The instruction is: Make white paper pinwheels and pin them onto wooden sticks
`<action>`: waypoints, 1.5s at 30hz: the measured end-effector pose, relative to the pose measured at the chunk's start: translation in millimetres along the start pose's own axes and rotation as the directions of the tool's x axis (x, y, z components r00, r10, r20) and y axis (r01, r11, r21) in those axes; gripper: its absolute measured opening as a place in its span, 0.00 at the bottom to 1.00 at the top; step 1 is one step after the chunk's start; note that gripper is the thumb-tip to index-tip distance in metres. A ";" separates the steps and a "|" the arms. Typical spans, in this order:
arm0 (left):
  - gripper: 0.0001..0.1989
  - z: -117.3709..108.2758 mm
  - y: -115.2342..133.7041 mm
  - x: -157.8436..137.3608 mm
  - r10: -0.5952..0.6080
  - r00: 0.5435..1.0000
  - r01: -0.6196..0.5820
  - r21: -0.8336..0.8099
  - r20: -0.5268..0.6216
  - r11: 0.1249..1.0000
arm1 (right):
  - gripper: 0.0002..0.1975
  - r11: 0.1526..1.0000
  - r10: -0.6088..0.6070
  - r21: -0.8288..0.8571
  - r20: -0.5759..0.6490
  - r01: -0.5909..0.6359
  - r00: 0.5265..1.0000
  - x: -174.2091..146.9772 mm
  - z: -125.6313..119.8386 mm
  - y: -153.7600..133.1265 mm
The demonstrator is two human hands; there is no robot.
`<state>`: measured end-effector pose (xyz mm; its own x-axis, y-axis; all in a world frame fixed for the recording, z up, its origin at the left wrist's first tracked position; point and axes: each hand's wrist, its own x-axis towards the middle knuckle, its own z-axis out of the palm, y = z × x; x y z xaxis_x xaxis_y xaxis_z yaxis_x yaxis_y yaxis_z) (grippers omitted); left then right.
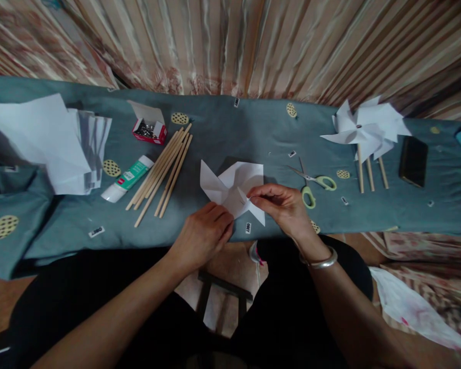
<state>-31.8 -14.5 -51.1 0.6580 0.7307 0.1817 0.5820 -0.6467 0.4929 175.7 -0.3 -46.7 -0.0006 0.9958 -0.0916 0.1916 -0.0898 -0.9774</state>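
A white paper pinwheel (pixel 236 182) with folded blades lies at the middle of the cloth-covered table, near its front edge. My left hand (pixel 207 230) is closed on its lower left edge, the fingertips curled over the paper. From the right, my right hand (pixel 280 205) pinches with thumb and forefinger at a paper tip close to the pinwheel's centre. A thin line shows just beside that pinch, too small to make out. Green-handled scissors (pixel 313 184) lie partly spread beyond my right hand.
Wooden sticks (pixel 163 171), a glue stick (pixel 127 179) and an open red box of metal pins (pixel 149 125) lie to the left. Paper sheets (pixel 49 143) are stacked farther left. On the right are finished paper pinwheels on sticks (pixel 363 125) and a black phone (pixel 414 161).
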 end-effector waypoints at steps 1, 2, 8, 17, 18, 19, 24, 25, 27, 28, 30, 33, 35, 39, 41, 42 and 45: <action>0.08 -0.3 0.3 0.1 0.000 1.000 0.000 0.003 -0.001 1.000 | 0.01 1.000 -0.001 0.001 -0.012 0.001 1.000 -0.2 1.6 0.0; 0.08 -0.5 0.4 0.1 -0.001 1.000 0.001 0.008 -0.002 1.000 | 0.01 1.000 -0.005 0.005 -0.027 0.006 1.000 -0.7 3.4 0.1; 0.07 0.3 -0.2 -2.1 -0.004 1.000 0.005 0.019 -0.030 1.000 | 0.03 0.999 -0.015 -0.042 -0.051 0.013 0.999 -8.0 13.4 1.5; 0.15 4.8 4.9 -6.8 0.119 0.990 -0.115 0.050 -0.081 0.992 | 0.06 0.971 -0.085 -0.226 -0.041 0.073 0.996 -10.7 22.4 6.5; 0.14 5.9 4.9 -7.1 0.131 0.989 -0.126 0.063 -0.075 0.990 | 0.06 0.960 -0.103 -0.267 -0.037 0.090 0.994 -10.0 23.2 6.2; 0.13 7.1 4.7 -7.5 0.135 0.988 -0.130 0.073 -0.072 0.989 | 0.06 0.946 -0.124 -0.306 -0.032 0.108 0.992 -9.3 24.0 5.8; 0.12 11.8 3.9 -8.6 0.121 0.989 -0.115 0.072 -0.081 0.991 | 0.06 0.863 -0.223 -0.460 0.024 0.209 0.974 -7.3 27.0 3.1; 0.11 12.1 4.1 -8.5 0.120 0.989 -0.114 0.066 -0.090 0.991 | 0.06 0.844 -0.239 -0.485 0.038 0.227 0.970 -7.3 27.4 2.5; 0.11 12.1 4.6 -8.3 0.114 0.988 -0.110 0.052 -0.106 0.993 | 0.07 0.813 -0.266 -0.524 0.057 0.256 0.962 -7.7 27.5 1.2; 0.11 12.0 5.0 -8.1 0.110 0.987 -0.106 0.043 -0.115 0.993 | 0.07 0.799 -0.281 -0.538 0.061 0.269 0.958 -8.2 27.1 0.4; 0.11 11.5 5.5 -7.8 0.095 0.987 -0.093 0.022 -0.126 0.995 | 0.07 0.773 -0.320 -0.558 0.068 0.302 0.945 -9.7 25.3 -0.9; 0.11 11.4 5.9 -7.9 0.065 0.989 -0.068 -0.018 -0.134 0.998 | 0.06 0.733 -0.381 -0.572 0.105 0.369 0.919 -12.8 21.5 -1.3; 0.11 11.7 5.8 -8.2 0.039 0.990 -0.047 -0.052 -0.134 0.998 | 0.08 0.711 -0.403 -0.575 0.138 0.405 0.905 -15.5 19.8 0.3; 0.11 11.9 4.9 -8.4 -0.012 0.992 -0.004 -0.127 -0.126 0.992 | 0.11 0.672 -0.424 -0.597 0.174 0.438 0.889 -22.1 19.5 6.2; 0.11 11.7 3.9 -7.9 -0.028 0.991 0.005 -0.173 -0.130 0.985 | 0.13 0.647 -0.433 -0.612 0.197 0.455 0.880 -25.1 20.0 8.8; 0.11 11.6 3.2 -7.7 -0.032 0.990 0.005 -0.196 -0.135 0.981 | 0.13 0.632 -0.438 -0.620 0.210 0.466 0.874 -26.4 20.3 9.7; 0.11 12.0 1.1 -7.4 -0.043 0.988 0.004 -0.254 -0.147 0.967 | 0.14 0.581 -0.457 -0.646 0.245 0.496 0.855 -28.8 20.8 10.7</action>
<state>-30.3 -23.2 -62.1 0.5555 0.7817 0.2835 0.4444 -0.5672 0.6934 157.4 -30.3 -58.6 -0.3289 0.8879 0.3216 0.7447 0.4533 -0.4898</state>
